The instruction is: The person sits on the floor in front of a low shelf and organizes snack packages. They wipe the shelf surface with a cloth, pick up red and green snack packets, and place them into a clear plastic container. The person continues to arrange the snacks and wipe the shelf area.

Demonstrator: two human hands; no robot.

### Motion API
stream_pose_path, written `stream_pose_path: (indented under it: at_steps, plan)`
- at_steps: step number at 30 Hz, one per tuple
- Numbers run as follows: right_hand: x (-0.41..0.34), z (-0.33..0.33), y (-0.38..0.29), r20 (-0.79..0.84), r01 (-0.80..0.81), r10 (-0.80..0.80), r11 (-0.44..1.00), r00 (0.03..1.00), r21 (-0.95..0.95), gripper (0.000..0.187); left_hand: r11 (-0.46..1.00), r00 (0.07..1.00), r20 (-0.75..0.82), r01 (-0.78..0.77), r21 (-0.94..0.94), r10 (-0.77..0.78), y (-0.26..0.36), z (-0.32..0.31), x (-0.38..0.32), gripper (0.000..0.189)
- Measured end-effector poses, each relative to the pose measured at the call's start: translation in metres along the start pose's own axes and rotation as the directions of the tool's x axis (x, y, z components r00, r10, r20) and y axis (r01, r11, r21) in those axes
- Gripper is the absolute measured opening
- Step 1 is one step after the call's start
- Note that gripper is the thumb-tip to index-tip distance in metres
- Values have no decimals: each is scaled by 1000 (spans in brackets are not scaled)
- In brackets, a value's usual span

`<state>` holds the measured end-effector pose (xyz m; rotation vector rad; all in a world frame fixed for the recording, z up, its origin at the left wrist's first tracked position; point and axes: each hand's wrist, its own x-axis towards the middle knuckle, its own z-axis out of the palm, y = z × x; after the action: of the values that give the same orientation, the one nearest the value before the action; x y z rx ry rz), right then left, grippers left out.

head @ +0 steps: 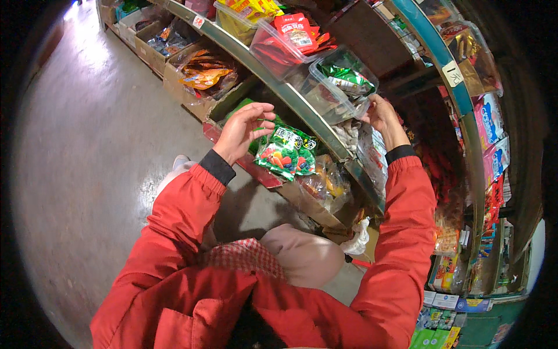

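Note:
My left hand (249, 126) is held with its fingers curved and apart, and nothing shows in it. Just below and beside it, green printed snack bags (285, 152) lie in a cardboard box (261, 174) with a red edge on the bottom shelf. My right hand (382, 115) grips the near right corner of a clear plastic bin (331, 102) on the shelf above. Inside that bin, green and white foil packets (348, 78) are heaped toward the far end. The right fingertips are partly hidden by the corner.
Left of this bin stands another clear bin (270, 52) with red packets (298, 32). A metal shelf edge (287, 94) runs between the two levels. Below, a carton (176, 83) holds orange packets (207, 72). An upper shelf edge (457, 83) curves along the right.

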<state>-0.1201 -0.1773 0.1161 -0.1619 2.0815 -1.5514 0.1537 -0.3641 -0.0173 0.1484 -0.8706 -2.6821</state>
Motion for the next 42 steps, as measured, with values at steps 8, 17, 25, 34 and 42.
stream_pose_path:
  at_steps: [8,17,25,34,42]
  plan:
    - [-12,-16,-28,-81,139,-132,986,988,92,19,1000,1000,-16,6,9,-5,3,-2,-1,24]
    - [-96,-21,-23,31,241,-244,967,969,76,20,994,995,74,58,91,-65,9,3,-13,27]
    - [-190,15,23,69,264,-262,964,963,-21,17,975,980,155,93,203,-126,24,18,-61,40]
    - [-229,64,53,190,239,-206,955,960,-174,13,916,973,104,154,371,-206,33,13,-142,82]
    - [-223,107,68,334,272,-196,942,922,-197,12,929,988,91,84,361,-124,44,-14,-162,81]
